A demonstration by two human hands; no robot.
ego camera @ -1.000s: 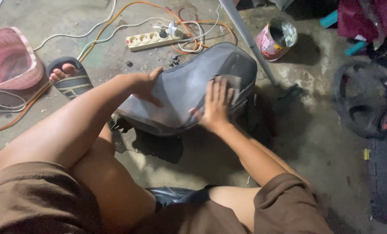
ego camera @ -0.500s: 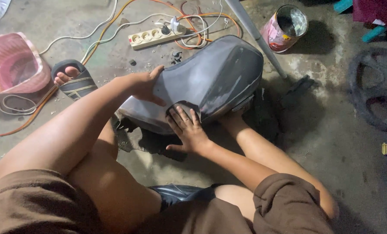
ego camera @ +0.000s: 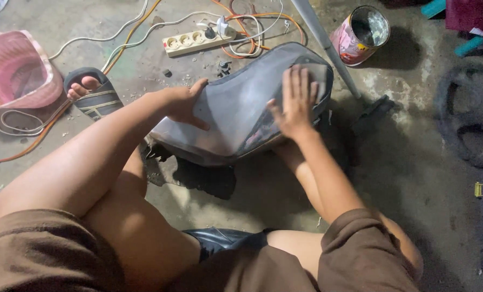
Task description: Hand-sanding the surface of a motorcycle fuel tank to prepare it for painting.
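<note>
A grey padded motorcycle seat (ego camera: 236, 108) lies on the concrete floor in front of me, dusty on top. My left hand (ego camera: 184, 103) grips its left edge, thumb over the upper surface. My right hand (ego camera: 294, 100) lies flat on the right part of the seat, fingers spread and blurred, with a dark cloth-like thing showing under the palm at the seat's near edge. Whether that hand grips the cloth I cannot tell. Both forearms reach forward over my bent knees.
A pink plastic basket (ego camera: 14, 75) stands at the far left beside my sandalled foot (ego camera: 90, 94). A white power strip (ego camera: 195, 40) with orange and white cables lies behind the seat. An open paint can (ego camera: 360, 33), a metal leg (ego camera: 328, 46) and a tyre (ego camera: 471, 121) stand at the right.
My right hand has slid from the seat's near lower edge back up to its upper right part. The left hand keeps its hold on the left edge.
</note>
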